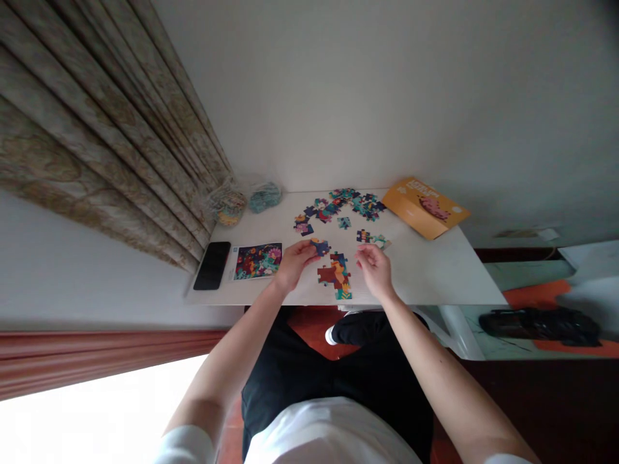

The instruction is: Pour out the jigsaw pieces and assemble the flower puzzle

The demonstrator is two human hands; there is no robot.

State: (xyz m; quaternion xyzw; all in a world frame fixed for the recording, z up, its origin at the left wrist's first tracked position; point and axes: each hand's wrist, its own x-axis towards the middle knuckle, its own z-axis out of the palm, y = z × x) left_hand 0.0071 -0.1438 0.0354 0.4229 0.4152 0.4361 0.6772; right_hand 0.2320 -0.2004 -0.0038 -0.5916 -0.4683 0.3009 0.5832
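My left hand [294,263] pinches a dark blue and orange jigsaw piece [320,247] just above the table, possibly two pieces joined. Right below it lies a joined section of jigsaw [334,274], mostly brown and orange with a green-yellow lower end. To the right of that section my right hand [374,267] has its fingertips closed together; whatever may be between them is too small to make out. A few pieces [363,236] lie just beyond my right fingers, and a single pale teal piece [343,222] rests between the hands, farther back.
Loose jigsaw pieces [333,206] spread in an arc along the table's back. A picture card [258,260] and a black phone [211,265] lie at the left. Behind them sit two clear bags of pieces [264,196]. An orange box [425,207] stands at the back right.
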